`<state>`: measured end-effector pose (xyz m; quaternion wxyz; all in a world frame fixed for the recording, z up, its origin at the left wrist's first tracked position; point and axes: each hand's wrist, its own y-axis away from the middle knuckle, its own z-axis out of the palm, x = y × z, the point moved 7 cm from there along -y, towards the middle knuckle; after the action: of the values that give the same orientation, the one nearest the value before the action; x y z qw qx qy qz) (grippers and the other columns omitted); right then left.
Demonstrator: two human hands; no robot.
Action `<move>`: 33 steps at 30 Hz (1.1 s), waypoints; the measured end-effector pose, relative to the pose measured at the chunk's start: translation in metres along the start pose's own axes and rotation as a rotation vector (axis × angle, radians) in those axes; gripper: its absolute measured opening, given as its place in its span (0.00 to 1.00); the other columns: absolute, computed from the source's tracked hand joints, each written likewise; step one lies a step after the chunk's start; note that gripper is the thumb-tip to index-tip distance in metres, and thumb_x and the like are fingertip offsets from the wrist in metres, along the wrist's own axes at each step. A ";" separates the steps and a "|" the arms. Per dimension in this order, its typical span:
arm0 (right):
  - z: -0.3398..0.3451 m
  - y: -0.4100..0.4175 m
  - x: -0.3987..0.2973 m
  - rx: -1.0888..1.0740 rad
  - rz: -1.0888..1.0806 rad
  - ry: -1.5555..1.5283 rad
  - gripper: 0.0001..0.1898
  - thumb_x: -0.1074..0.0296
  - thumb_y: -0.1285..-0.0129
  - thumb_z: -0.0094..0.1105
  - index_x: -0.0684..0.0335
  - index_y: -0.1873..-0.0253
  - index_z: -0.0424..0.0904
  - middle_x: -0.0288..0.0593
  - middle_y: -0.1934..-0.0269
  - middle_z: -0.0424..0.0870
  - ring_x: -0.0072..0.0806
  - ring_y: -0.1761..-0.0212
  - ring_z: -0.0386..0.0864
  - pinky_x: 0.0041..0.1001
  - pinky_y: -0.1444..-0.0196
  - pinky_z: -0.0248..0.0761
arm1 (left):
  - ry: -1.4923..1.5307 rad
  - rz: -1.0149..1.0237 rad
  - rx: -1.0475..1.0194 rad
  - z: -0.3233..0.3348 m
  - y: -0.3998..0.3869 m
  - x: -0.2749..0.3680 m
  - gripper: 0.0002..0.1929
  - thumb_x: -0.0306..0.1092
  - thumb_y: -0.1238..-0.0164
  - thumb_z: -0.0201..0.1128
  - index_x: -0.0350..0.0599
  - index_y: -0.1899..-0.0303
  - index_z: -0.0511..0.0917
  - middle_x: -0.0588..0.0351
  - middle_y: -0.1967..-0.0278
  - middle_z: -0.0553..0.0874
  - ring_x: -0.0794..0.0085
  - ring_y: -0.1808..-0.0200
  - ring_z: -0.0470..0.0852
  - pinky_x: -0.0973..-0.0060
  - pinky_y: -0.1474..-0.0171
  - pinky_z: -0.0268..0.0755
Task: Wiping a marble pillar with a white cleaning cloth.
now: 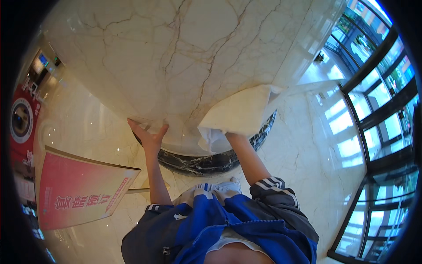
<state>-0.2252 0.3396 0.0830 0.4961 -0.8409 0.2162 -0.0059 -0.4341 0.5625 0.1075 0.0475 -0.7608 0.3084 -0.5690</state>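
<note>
A large round column of cream marble with brown veins (pixel 197 62) stands right before me, on a black marble base ring (pixel 197 163). My left hand (pixel 150 133) rests against the lower left of the column, fingers and thumb spread, nothing seen in it. On the right side my right hand (pixel 232 136) is mostly hidden beneath a white cloth (pixel 240 110), which lies against the column's surface. Only the wrist and the heel of that hand show; how its fingers are set cannot be seen.
At the left a pink sign board with writing (pixel 82 194) stands on a thin pole. Farther left is a red panel (pixel 23 125). Dark-framed glass doors and windows (pixel 376 122) line the right side. Shiny marble floor (pixel 303 165) surrounds the column.
</note>
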 end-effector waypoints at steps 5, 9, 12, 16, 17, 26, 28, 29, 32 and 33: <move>-0.021 -0.032 -0.017 0.170 -0.009 0.024 0.18 0.57 0.52 0.65 0.60 0.57 0.79 0.51 0.56 0.79 0.54 0.51 0.73 0.50 0.46 0.63 | 0.087 -0.017 -0.037 0.002 0.004 0.012 0.66 0.45 0.62 0.78 0.30 0.33 0.31 0.35 0.32 0.38 0.52 0.29 0.45 0.62 0.34 0.56; -0.131 -0.132 -0.064 0.504 0.054 0.165 0.36 0.47 0.41 0.53 0.65 0.34 0.61 0.65 0.30 0.44 0.64 0.29 0.37 0.59 0.36 0.35 | 0.176 -0.072 -0.048 0.005 0.013 0.009 0.64 0.40 0.62 0.79 0.31 0.32 0.34 0.38 0.31 0.39 0.54 0.29 0.44 0.60 0.33 0.54; -0.139 -0.144 -0.063 0.545 0.075 0.201 0.34 0.46 0.38 0.48 0.63 0.33 0.60 0.63 0.30 0.45 0.63 0.29 0.38 0.60 0.36 0.36 | 0.210 -0.030 0.059 0.008 0.030 0.025 0.57 0.40 0.62 0.79 0.32 0.34 0.46 0.40 0.34 0.52 0.56 0.32 0.54 0.63 0.37 0.59; -0.140 -0.150 -0.063 0.583 0.060 0.146 0.34 0.44 0.37 0.47 0.61 0.33 0.61 0.62 0.30 0.46 0.61 0.28 0.39 0.59 0.37 0.37 | 0.373 0.294 -0.266 0.036 0.080 0.074 0.44 0.43 0.62 0.78 0.36 0.43 0.62 0.48 0.47 0.67 0.63 0.45 0.66 0.69 0.47 0.62; -0.138 -0.150 -0.064 0.577 0.062 0.149 0.34 0.44 0.37 0.47 0.61 0.33 0.61 0.62 0.30 0.46 0.61 0.28 0.39 0.59 0.37 0.37 | 0.395 0.259 -0.329 0.047 0.090 0.087 0.44 0.45 0.62 0.77 0.35 0.43 0.62 0.47 0.48 0.68 0.61 0.45 0.66 0.68 0.46 0.62; -0.167 -0.145 -0.048 0.695 0.043 0.043 0.25 0.46 0.55 0.71 0.60 0.62 0.74 0.42 0.64 0.73 0.37 0.61 0.67 0.36 0.52 0.54 | 0.138 0.304 -0.112 0.082 0.109 0.081 0.22 0.31 0.48 0.67 0.35 0.52 0.72 0.48 0.58 0.77 0.61 0.53 0.75 0.67 0.47 0.66; -0.171 -0.144 -0.037 0.570 0.016 0.063 0.22 0.48 0.55 0.71 0.59 0.69 0.72 0.38 0.70 0.72 0.34 0.65 0.67 0.33 0.53 0.53 | 0.298 -0.022 -0.150 0.076 0.103 0.050 0.12 0.25 0.44 0.61 0.37 0.57 0.76 0.51 0.67 0.80 0.67 0.61 0.79 0.74 0.54 0.70; -0.166 -0.147 -0.033 0.440 -0.006 0.109 0.21 0.50 0.56 0.72 0.58 0.77 0.70 0.33 0.76 0.70 0.32 0.69 0.66 0.30 0.55 0.53 | 0.261 0.037 -0.112 0.069 0.095 0.050 0.12 0.25 0.44 0.60 0.37 0.57 0.76 0.52 0.68 0.81 0.70 0.63 0.79 0.76 0.56 0.70; -0.177 -0.140 -0.019 0.427 0.097 -0.177 0.16 0.59 0.50 0.70 0.61 0.80 0.73 0.36 0.80 0.73 0.35 0.76 0.71 0.30 0.66 0.62 | 0.215 0.035 -0.007 0.025 0.079 0.065 0.11 0.24 0.44 0.57 0.36 0.57 0.76 0.56 0.66 0.81 0.75 0.62 0.79 0.78 0.56 0.70; -0.173 -0.136 -0.004 0.338 0.270 -0.403 0.13 0.62 0.49 0.70 0.62 0.77 0.76 0.39 0.80 0.76 0.36 0.78 0.73 0.30 0.72 0.64 | 0.273 0.031 0.003 0.014 0.071 0.064 0.12 0.24 0.44 0.57 0.36 0.57 0.76 0.57 0.64 0.81 0.76 0.61 0.78 0.79 0.55 0.70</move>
<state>-0.2186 0.2532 0.2858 0.6585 -0.6941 0.2194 0.1912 -0.4403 0.4678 0.1259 0.0150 -0.6713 0.3228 -0.6670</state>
